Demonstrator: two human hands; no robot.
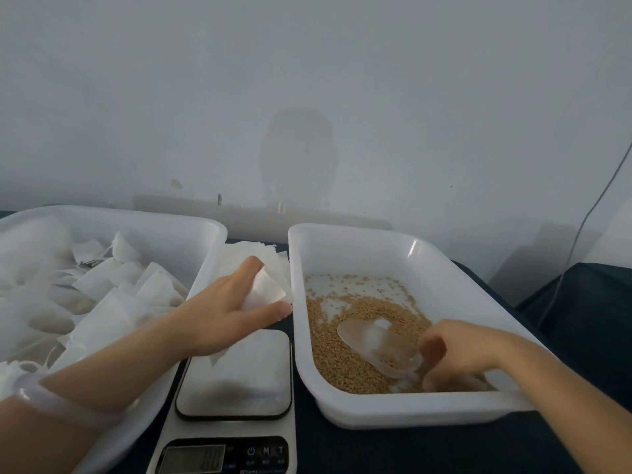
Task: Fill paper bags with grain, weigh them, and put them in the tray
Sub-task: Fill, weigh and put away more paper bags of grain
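The left tray runs off the left and bottom edges, so no telling how many bags are in it. The scale gets chopped at the bottom too. The digits on its display are too smeared to read, and the tiny labels under the buttons are mush. The right hand is blurred, and its curled fingers cover the scoop handle completely. The left hand hides the near part of the paper bag it pinches, plus some of the stack of empty bags behind it.
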